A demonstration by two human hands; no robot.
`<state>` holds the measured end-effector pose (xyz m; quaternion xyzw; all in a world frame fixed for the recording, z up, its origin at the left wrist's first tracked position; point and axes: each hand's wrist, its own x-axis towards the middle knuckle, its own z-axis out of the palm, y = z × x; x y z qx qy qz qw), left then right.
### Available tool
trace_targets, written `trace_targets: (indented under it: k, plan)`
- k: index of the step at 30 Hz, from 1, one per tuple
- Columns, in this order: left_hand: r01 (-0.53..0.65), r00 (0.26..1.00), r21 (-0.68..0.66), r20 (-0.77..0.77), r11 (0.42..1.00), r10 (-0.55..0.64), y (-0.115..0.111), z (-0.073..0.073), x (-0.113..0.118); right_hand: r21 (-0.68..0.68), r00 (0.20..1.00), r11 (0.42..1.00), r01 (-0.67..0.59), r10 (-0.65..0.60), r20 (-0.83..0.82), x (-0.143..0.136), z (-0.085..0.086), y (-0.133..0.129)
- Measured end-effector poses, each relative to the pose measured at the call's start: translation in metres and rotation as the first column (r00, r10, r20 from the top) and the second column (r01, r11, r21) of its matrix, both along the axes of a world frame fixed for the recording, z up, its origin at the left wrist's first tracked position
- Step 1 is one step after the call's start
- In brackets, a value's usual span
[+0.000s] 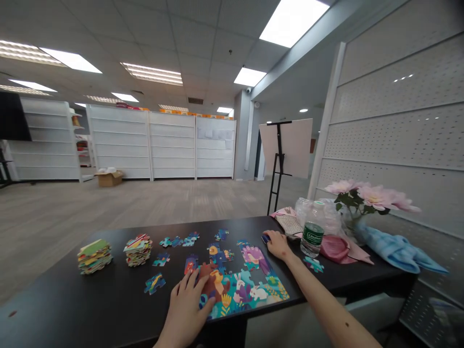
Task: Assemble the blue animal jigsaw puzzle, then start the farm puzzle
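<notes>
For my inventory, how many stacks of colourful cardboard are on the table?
2. The green-topped cardboard stack is on the left of the black table; the multicoloured-topped cardboard stack stands just right of it. None appears hidden.

Your view was evenly and fairly brightly lit by flat white rectangular ceiling panels [294, 20] and slatted, warmer-toned ceiling fixtures [152, 73], the panels blown out to plain white. You had a soft pale sheen on the smooth black tabletop [119, 295], and small glare spots on the white perforated wall panel [391, 121] at the right. Your grey ceiling [145, 29] looked dimmer than its lights. Your wide lens stretched and slanted things toward the edges, and the top right corner darkened. Fine detail looked soft, with the far white shelving [172, 145] slightly hazy.
</notes>
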<state>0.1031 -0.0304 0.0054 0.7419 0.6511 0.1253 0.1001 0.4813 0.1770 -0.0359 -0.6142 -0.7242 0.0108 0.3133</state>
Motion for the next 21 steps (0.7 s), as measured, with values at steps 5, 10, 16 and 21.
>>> trace_targets:
  k: [5, 10, 16, 21]
  plan:
    - [-0.003, 1.000, 0.006, 0.016, 1.000, 0.003, -0.001, 0.000, 0.000, 0.056, 0.995, 0.998, 0.008, -0.003, -0.101, 0.005, 0.006, -0.001]
    - [-0.016, 1.000, 0.008, 0.023, 1.000, 0.016, -0.002, 0.002, 0.003, 0.122, 0.959, 0.992, -0.010, 0.044, -0.280, -0.001, 0.012, 0.000]
    - [-0.021, 0.999, 0.012, 0.045, 1.000, 0.021, -0.002, 0.006, 0.004, 0.087, 0.901, 0.986, -0.139, 0.162, -0.402, -0.033, 0.006, 0.001]
    - [-0.007, 0.997, 0.031, 0.074, 1.000, 0.005, -0.001, 0.000, 0.002, 0.066, 0.888, 0.984, -0.164, 0.176, -0.425, -0.041, 0.005, 0.003]
